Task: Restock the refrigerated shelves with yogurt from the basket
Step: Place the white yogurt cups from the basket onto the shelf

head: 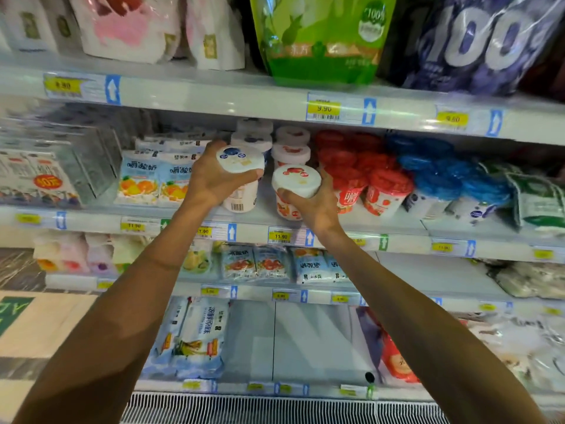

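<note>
Hands meet at the centre of the frame, both raised to the second shelf from the top. The left hand wraps a white yogurt cup with a blue-marked lid, thumb running along the lid's near rim, the other fingers curled round the far side and mostly hidden. The cup's base sits at or just above the shelf surface (the blur makes it hard to say which). Just to its right, the right hand grips a second yogurt cup with a red-marked lid, thumb pressed against the side below the lid and fingers closed round the back; the two cups stand near each other but apart.

Behind them, toward the upper centre, more white cups are stacked in rows of two or more. Right of centre stand red-lidded cups, then blue-lidded cups further right. Left of centre, pouches with orange fruit prints stand upright on the same shelf. Along the shelf edges run yellow price tags with blue arrow markers.

On the top shelf, at the upper edge of the frame, sit a green bag and a dark blue bag. Lower shelves hold more pouches, and a white grille crosses the bottom. No basket is in view.
</note>
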